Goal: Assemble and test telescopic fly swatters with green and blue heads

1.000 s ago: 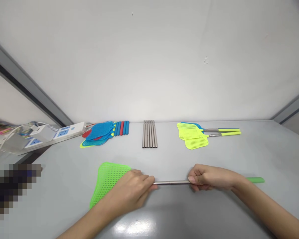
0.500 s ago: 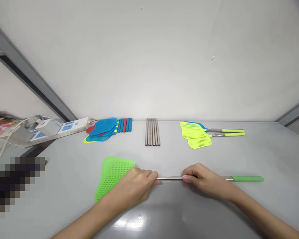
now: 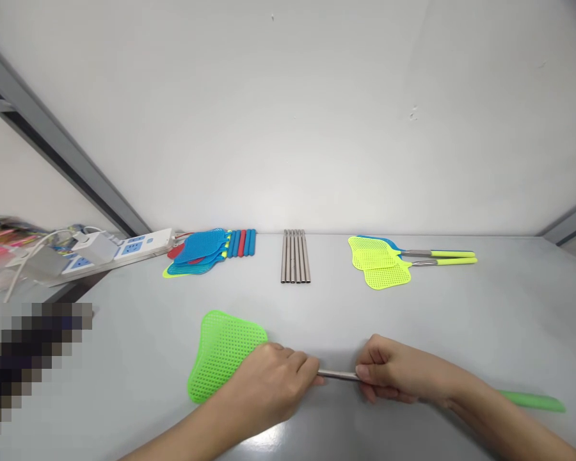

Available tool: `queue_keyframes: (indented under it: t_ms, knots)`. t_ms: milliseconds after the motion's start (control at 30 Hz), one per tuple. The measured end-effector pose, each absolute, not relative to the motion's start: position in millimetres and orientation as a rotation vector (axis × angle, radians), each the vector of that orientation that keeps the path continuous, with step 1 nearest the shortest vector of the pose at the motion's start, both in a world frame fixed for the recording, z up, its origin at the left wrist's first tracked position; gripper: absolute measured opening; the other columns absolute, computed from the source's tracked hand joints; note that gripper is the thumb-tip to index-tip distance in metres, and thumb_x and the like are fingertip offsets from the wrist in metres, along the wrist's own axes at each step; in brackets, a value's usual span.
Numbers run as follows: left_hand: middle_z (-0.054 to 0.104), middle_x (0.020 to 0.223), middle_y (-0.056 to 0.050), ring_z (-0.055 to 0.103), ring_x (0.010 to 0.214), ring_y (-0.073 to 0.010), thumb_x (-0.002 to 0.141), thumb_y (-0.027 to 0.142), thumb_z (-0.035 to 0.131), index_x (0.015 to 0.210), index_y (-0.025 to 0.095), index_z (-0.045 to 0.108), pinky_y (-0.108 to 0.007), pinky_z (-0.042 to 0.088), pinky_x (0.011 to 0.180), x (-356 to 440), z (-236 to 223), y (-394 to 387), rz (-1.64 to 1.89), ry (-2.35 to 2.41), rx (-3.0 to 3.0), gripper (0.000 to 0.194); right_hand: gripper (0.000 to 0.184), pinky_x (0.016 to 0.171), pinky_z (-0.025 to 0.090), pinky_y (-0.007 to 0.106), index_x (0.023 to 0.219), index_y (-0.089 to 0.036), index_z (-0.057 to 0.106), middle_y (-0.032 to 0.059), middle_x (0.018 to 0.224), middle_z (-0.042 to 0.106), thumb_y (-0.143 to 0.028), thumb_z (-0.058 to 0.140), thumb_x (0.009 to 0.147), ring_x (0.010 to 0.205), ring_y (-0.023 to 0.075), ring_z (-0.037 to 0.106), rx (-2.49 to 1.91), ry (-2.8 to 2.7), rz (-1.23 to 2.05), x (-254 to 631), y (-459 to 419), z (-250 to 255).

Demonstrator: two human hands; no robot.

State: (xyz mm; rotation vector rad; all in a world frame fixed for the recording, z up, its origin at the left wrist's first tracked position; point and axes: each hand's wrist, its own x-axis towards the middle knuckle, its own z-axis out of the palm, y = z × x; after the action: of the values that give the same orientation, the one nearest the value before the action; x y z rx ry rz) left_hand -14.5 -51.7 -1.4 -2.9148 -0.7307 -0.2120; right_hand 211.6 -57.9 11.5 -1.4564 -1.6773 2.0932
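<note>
A green fly swatter [image 3: 226,349] with a perforated head lies across the front of the table, its metal rod running through both hands. My left hand [image 3: 285,381] is closed round the rod close to the swatter's head and covers part of it. Farther right, my right hand [image 3: 388,371] pinches the same rod between thumb and fingers. A short bare stretch of metal rod [image 3: 338,374] shows between the hands. The green handle [image 3: 535,401] sticks out to the right, beyond my right forearm, which hides the rod there.
At the back left lie stacked blue, red and yellow swatter heads [image 3: 201,246] beside coloured handle grips [image 3: 242,243]. Several metal tubes [image 3: 296,257] stand in a row at back centre. Yellow and blue swatters [image 3: 388,275] lie back right. A power strip [image 3: 139,246] edges the left.
Both hands have moved nearer and slightly right with the swatter. Its handle end has swung down and right, so the rod now slopes. The handle reaches farther right than before.
</note>
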Motion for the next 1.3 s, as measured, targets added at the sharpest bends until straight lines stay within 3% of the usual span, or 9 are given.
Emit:
queue_keyframes:
  t_ms: [200, 367, 533, 733, 933, 1133, 1300]
  knots:
    - [0.053, 0.053, 0.003, 0.047, 0.040, -0.0143, 0.091, 0.024, 0.035, 0.067, 0.019, 0.044, -0.029, 0.023, 0.037, -11, -2, -51, -0.247, -0.737, -2.922, 0.026, 0.029, 0.030, 0.013, 0.018, 0.060, -0.013, 0.057, -0.0069, 0.043, 0.033, -0.027, 0.043, 0.081, 0.033, 0.0035, 0.022, -1.444, -1.623, 2.180, 216, -55, 8]
    - [0.055, 0.055, 0.001, 0.049, 0.043, -0.0147, 0.092, 0.030, 0.032, 0.067, 0.018, 0.046, -0.027, 0.028, 0.042, -9, 5, -43, -0.190, -0.784, -2.913, 0.031, 0.033, 0.033, 0.017, 0.017, 0.068, -0.011, 0.061, -0.0060, 0.046, 0.035, -0.036, 0.045, 0.083, 0.037, 0.0037, 0.026, -1.340, -1.730, 2.100, 222, -48, 11]
    - [0.057, 0.059, 0.000, 0.052, 0.052, -0.0147, 0.092, 0.032, 0.030, 0.072, 0.017, 0.052, -0.028, 0.034, 0.051, -14, 8, -35, -0.163, -0.875, -3.012, 0.034, 0.038, 0.041, 0.026, 0.017, 0.081, -0.013, 0.061, -0.0029, 0.054, 0.046, -0.045, 0.041, 0.085, 0.044, 0.0051, 0.034, -1.261, -1.919, 1.964, 229, -43, 17]
    - [0.056, 0.064, -0.001, 0.049, 0.060, -0.0144, 0.092, 0.030, 0.032, 0.077, 0.016, 0.056, -0.031, 0.036, 0.068, -19, 11, -29, -0.245, -0.919, -3.089, 0.032, 0.027, 0.043, 0.028, 0.017, 0.084, -0.015, 0.057, -0.0014, 0.063, 0.051, -0.041, 0.053, 0.080, 0.048, 0.0060, 0.039, -1.320, -2.023, 1.923, 247, -35, 22]
    - [0.056, 0.066, 0.000, 0.049, 0.063, -0.0127, 0.093, 0.029, 0.033, 0.080, 0.017, 0.057, -0.033, 0.031, 0.082, -22, 13, -23, -0.285, -0.953, -3.171, 0.030, 0.025, 0.045, 0.029, 0.018, 0.080, -0.015, 0.057, -0.0012, 0.063, 0.051, -0.040, 0.056, 0.078, 0.052, 0.0074, 0.044, -1.415, -2.047, 1.860, 264, -28, 18]
    - [0.057, 0.070, 0.000, 0.051, 0.072, -0.0142, 0.091, 0.024, 0.039, 0.103, 0.021, 0.057, -0.038, 0.024, 0.090, -30, 15, -19, -0.436, -0.972, -3.132, 0.023, 0.028, 0.048, 0.034, 0.019, 0.074, -0.015, 0.057, -0.0007, 0.063, 0.052, -0.043, 0.054, 0.079, 0.052, 0.0080, 0.046, -1.497, -2.071, 1.724, 270, -26, 19]
    - [0.062, 0.087, -0.001, 0.053, 0.084, -0.0151, 0.087, 0.006, 0.033, 0.114, 0.026, 0.051, -0.041, 0.018, 0.096, -33, 13, -19, -0.522, -0.932, -3.140, 0.038, 0.030, 0.048, 0.034, 0.019, 0.077, -0.016, 0.058, -0.0005, 0.063, 0.053, -0.045, 0.052, 0.079, 0.051, 0.0080, 0.045, -1.529, -2.080, 1.679, 269, -25, 22]
